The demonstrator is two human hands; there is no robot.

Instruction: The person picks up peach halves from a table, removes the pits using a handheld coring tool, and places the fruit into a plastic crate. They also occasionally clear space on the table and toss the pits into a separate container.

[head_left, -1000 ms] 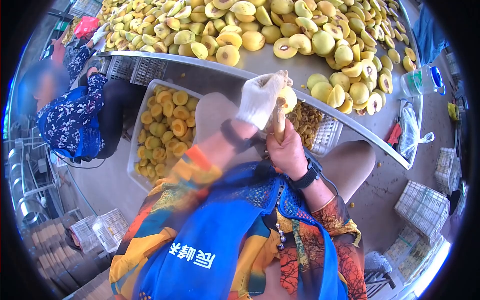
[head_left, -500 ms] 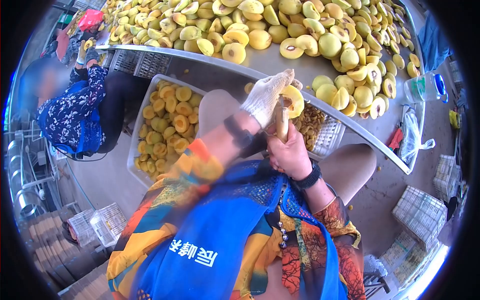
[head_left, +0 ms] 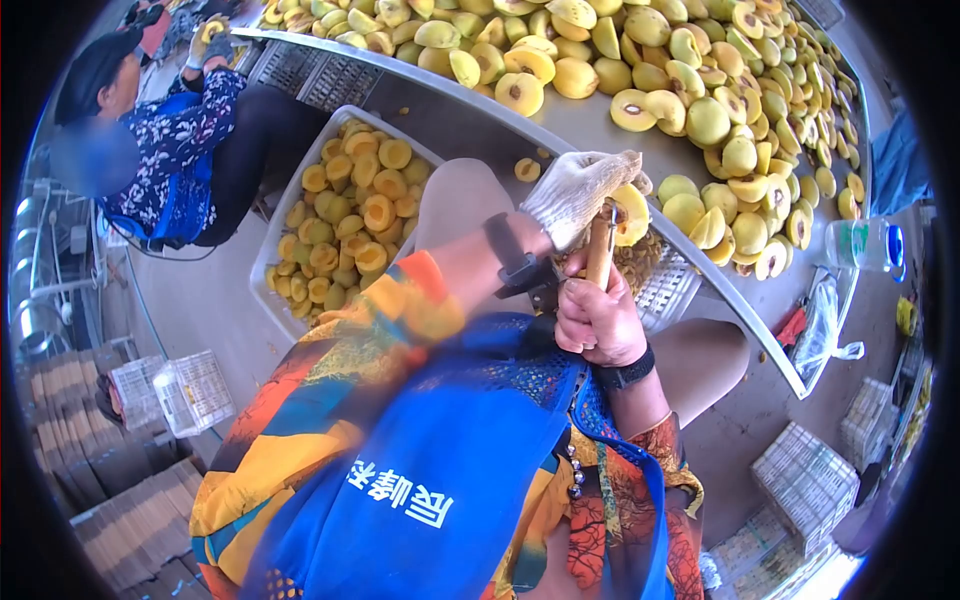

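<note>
My left hand (head_left: 585,195), in a white knitted glove, is closed around a yellow peach half (head_left: 632,216) at the metal table's near edge. My bare right hand (head_left: 602,318) grips the wooden handle of a pitting tool (head_left: 600,250) just below it. The tool's thin metal tip meets the cut face of the peach half; its exact shape is hard to make out. Below my hands, a white crate (head_left: 668,290) with small brown-yellow pieces is partly hidden. To the left stands a white crate (head_left: 268,225) full of hollowed peach halves.
Many peach halves (head_left: 735,150) lie piled on the metal table (head_left: 590,128). A clear jug (head_left: 862,246) and a plastic bag (head_left: 820,325) are at the right. A co-worker (head_left: 170,150) sits at the left. Crates (head_left: 805,475) and stacked cardboard (head_left: 120,520) stand around.
The view has shifted, so my hands appear slightly further right and lower. The left hand still holds the peach half and the right hand still grips the tool against it.
</note>
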